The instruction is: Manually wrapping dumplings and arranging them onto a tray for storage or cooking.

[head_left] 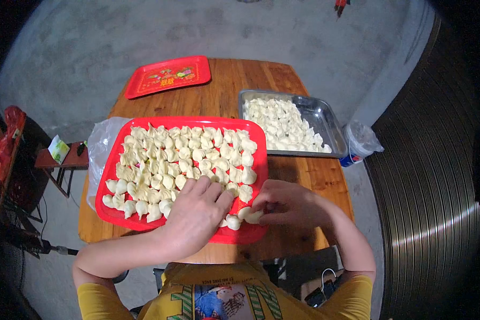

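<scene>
A large red tray (109, 198) lies on the table in front of me, covered with rows of small pale dumplings (169, 154). My left hand (198, 210) reaches over its near middle, fingers curled down among the dumplings; the fingertips and whatever they hold are hidden. At the tray's near right corner, my right hand (292, 204) is closed, thumb and fingers pinching at a dumpling (254, 216). Part of that hand's grip lies in shadow. Another dumpling (233, 222) rests between my two hands.
Behind the tray on the right stands a metal pan (325, 125), partly filled with dumplings. An unfilled red tray (144, 88) lies at the table's far left. A clear plastic bag (102, 140) sticks out beside the large tray. A bucket (357, 141) stands past the wooden table's (229, 77) right edge.
</scene>
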{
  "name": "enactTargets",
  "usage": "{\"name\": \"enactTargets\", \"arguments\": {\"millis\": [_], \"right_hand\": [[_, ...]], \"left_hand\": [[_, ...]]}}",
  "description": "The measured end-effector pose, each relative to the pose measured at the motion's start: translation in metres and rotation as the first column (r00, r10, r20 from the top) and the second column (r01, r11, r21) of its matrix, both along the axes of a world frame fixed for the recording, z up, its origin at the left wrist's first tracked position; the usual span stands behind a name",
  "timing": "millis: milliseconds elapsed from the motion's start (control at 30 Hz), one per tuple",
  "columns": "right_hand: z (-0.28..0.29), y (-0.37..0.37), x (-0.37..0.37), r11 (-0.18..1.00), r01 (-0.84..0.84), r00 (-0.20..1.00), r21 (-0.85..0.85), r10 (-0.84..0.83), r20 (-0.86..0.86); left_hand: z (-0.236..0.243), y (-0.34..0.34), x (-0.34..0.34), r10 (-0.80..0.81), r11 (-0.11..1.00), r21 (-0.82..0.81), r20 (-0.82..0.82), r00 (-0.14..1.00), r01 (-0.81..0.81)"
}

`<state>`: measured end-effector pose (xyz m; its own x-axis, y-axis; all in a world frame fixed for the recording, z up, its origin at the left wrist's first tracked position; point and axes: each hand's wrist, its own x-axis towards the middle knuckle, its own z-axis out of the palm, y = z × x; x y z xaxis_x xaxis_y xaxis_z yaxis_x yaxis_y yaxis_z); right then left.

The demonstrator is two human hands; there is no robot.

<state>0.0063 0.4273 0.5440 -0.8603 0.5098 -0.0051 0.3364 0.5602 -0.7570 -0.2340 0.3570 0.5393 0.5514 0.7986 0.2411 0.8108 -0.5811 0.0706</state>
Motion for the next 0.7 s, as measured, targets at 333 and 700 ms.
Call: {"name": "enactTargets", "arguments": {"millis": [333, 700], "right_hand": [[0.029, -0.008, -0.038, 0.969, -0.209, 0.972, -0.133, 0.221, 0.08], [0.02, -0.021, -0.067, 0.997, -0.065, 0.997, 0.031, 0.064, 0.04]], "left_hand": [[0.0, -0.014, -0.019, 0.017, 0.998, -0.062, 0.133, 0.991, -0.008], [-0.003, -0.033, -0.056, -0.092, 0.995, -0.007, 0.256, 0.962, 0.097]]}}
